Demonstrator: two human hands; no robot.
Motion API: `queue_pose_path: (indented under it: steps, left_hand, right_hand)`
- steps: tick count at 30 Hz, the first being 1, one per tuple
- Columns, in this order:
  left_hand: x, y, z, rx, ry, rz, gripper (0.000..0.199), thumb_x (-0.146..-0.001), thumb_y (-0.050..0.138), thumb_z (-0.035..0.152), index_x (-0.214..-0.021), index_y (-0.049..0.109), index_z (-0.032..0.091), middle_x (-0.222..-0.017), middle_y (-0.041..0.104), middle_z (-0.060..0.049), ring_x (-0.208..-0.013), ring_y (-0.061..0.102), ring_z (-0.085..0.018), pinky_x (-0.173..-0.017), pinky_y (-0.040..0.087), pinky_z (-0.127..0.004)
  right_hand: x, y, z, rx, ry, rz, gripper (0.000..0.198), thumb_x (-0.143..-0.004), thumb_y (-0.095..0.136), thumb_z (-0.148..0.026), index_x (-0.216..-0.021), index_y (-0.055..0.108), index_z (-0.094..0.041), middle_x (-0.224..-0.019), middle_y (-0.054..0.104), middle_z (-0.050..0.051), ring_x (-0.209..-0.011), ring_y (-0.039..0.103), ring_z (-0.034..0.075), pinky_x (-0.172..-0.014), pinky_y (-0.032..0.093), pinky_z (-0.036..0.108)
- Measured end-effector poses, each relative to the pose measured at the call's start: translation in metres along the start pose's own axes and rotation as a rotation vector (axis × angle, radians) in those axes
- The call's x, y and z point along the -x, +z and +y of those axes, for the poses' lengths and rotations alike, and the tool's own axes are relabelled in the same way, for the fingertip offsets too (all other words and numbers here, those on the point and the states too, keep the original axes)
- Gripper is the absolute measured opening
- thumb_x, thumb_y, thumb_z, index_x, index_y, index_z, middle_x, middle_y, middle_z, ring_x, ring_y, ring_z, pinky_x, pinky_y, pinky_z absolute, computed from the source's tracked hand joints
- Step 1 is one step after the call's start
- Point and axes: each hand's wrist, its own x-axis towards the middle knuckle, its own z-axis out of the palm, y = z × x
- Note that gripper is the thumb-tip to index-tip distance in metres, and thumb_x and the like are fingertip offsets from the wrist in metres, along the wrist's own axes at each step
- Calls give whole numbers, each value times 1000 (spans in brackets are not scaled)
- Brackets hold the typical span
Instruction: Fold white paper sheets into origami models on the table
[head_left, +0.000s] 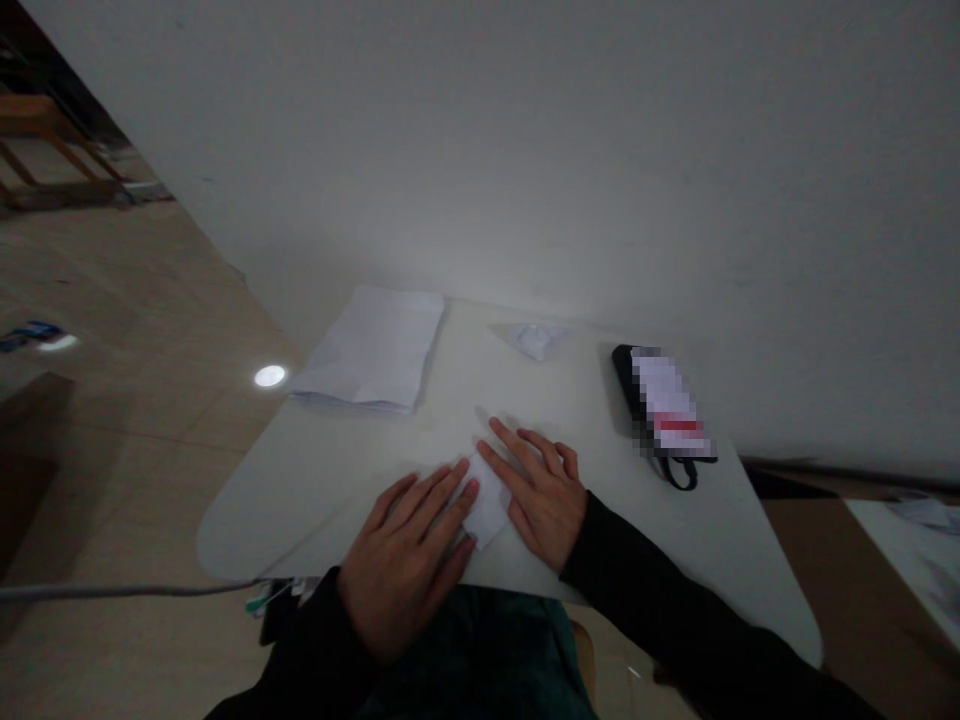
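A small piece of white paper (491,508) lies flat near the front edge of the surface (322,480), between the person's two hands and partly covered by them. The left hand (411,540) is open, palm down, its outstretched fingers lying over the paper's left side. The right hand (547,492) is open too, fingers loosely spread, touching or just beside the paper's right side. Neither is closed around anything. Judging by its compact, angular outline, this piece has been partly folded; how many folds are made or left cannot be told with the fingers over it. Farther back, a folded paper shape (535,341) sits near the wall (525,160), apparently worked further, with raised parts. To its left, a stack of paper (379,350) lies unused. On the right is a phone (669,400), its screen blurred out.
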Motion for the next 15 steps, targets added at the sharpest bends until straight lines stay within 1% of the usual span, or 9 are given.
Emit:
queue_pose_path:
  steps: [2, 5, 9, 10, 12, 15]
  left_hand:
    - [3, -1, 0, 3, -13, 28, 44, -87, 47, 30, -131, 45, 25, -135, 48, -4, -122, 46, -23, -105, 26, -42]
    - [9, -4, -1, -2, -13, 62, 49, -86, 48, 31, -133, 41, 22, -133, 50, -5, -122, 46, -23, -108, 20, -45]
    - [16, -7, -4, -10, 3, 78, 50, -86, 47, 30, -135, 39, 19, -133, 50, -8, -123, 46, -23, -110, 16, -45]
    - [18, -7, -5, -11, 10, 80, 50, -86, 47, 29, -134, 40, 19, -133, 50, -8, -123, 46, -23, -110, 16, -45]
    - [21, -9, -6, -8, 32, 83, 49, -86, 48, 28, -133, 42, 20, -133, 50, -7, -123, 46, -23, -110, 17, -45]
    - [24, -10, -9, 12, 65, 96, 45, -84, 50, 27, -129, 47, 20, -130, 53, -7, -123, 46, -24, -109, 20, -45]
  right_hand:
    - [0, 0, -1, -11, -15, -15, 62, -77, 44, -16, -138, 35, -22, -149, 26, 1, -125, 33, 27, -93, 29, 44]
    - [1, 2, -1, -20, 14, -23, 62, -76, 43, -14, -137, 35, -19, -147, 31, 2, -124, 34, 25, -94, 27, 43]
    - [2, 4, -2, -5, 19, 21, 60, -76, 47, -15, -135, 37, -17, -145, 34, 5, -123, 37, 26, -93, 29, 43]
    - [2, 4, -2, 10, 12, 49, 57, -77, 47, -15, -133, 40, -17, -144, 36, 6, -122, 38, 26, -92, 29, 44]
    - [3, 5, -4, 41, -39, 146, 44, -81, 48, -14, -124, 50, -16, -139, 43, 9, -119, 42, 26, -90, 31, 43]
    - [4, 6, -4, -2, -194, 322, 25, -86, 47, -11, -105, 61, -16, -121, 60, 8, -108, 51, 21, -86, 36, 38]
